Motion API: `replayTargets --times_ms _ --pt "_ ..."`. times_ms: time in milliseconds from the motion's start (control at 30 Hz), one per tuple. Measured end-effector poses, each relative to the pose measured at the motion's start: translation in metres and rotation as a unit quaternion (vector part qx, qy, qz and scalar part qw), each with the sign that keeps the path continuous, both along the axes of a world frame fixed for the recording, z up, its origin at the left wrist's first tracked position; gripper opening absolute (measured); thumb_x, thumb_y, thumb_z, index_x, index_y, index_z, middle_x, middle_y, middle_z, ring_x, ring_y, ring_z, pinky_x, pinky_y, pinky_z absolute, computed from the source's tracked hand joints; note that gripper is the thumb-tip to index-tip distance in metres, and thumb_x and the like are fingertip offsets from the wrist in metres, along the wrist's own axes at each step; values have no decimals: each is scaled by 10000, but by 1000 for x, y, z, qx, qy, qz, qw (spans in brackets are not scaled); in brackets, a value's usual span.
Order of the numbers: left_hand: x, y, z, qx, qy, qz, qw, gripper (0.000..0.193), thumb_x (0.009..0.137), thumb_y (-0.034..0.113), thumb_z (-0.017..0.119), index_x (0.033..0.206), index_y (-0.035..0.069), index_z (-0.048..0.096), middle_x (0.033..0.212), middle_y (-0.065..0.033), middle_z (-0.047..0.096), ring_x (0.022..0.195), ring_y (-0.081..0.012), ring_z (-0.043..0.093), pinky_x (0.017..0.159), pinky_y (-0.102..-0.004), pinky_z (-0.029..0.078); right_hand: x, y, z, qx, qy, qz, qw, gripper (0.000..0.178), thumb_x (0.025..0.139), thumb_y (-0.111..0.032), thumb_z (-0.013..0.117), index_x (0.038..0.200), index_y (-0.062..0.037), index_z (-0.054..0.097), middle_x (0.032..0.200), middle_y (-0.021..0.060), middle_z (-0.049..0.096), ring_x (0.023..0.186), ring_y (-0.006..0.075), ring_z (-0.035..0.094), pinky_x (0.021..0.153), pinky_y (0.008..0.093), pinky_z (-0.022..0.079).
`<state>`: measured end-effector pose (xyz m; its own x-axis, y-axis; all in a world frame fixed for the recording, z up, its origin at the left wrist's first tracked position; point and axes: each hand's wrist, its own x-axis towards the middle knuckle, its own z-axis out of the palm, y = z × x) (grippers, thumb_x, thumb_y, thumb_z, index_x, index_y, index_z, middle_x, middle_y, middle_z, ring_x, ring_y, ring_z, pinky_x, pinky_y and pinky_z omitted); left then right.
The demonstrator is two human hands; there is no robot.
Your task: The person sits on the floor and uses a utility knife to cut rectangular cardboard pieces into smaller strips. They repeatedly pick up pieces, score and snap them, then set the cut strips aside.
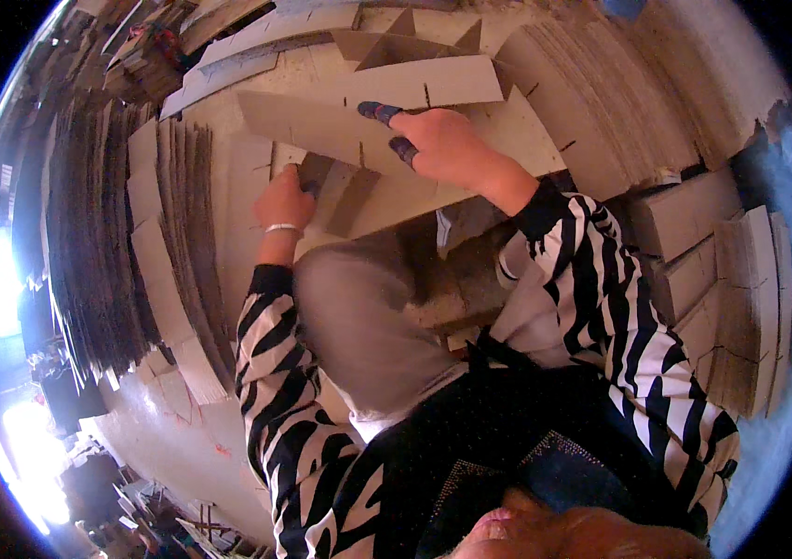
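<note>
At the left of the work surface, my left hand (286, 200) is closed on a short cardboard strip (351, 200), which stands on edge and meets a longer slotted cardboard strip (298, 121). My right hand (447, 149) is over the right part of the long strip. Its dark-covered thumb and forefinger are stretched out and apart; the other fingers are curled out of sight. Just beyond lies another pale slotted strip (456, 82). Behind it, several cardboard pieces stand crossed as a divider grid (405, 47).
Tall stacks of flat cardboard (98, 233) line the left side. More cardboard strips lie stacked at the far right (591, 93), with bundles (740, 307) beside my right arm. The pale work board (433, 191) ends in front of my knees.
</note>
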<state>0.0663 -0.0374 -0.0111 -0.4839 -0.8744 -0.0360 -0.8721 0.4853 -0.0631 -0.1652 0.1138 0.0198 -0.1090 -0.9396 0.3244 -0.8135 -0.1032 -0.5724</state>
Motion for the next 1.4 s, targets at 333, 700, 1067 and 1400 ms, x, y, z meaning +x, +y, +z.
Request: replayTargets --times_ms 333,700,1067,1400 --pt "-28 -14 -20 -36 51 -5 998 182 772 150 555 934 102 625 896 -156 666 873 -367 631 694 -487 509 -6 10 9 -57 88 37 994 211 701 -31 583 910 -61 581 770 165 625 772 384 608 642 484 467" --pt "-43 19 -4 -84 137 -106 981 305 710 235 643 987 109 645 984 -119 639 909 -340 612 775 -455 497 -1 -7 9 -35 93 6 995 218 711 -39 587 927 -71 585 762 151 633 756 363 619 613 475 473" --pt "-55 37 -21 70 21 -138 988 234 740 202 613 940 96 672 886 -181 657 867 -369 627 740 -468 513 -3 -3 13 -31 128 -2 991 204 703 -33 585 904 -58 561 769 131 633 778 356 621 626 479 474" --pt "-57 45 -18 66 13 -206 976 250 713 175 610 948 128 683 899 -157 662 848 -340 640 732 -449 524 -5 5 14 -52 127 10 991 195 700 -23 591 887 -63 557 754 128 626 762 357 622 612 467 477"
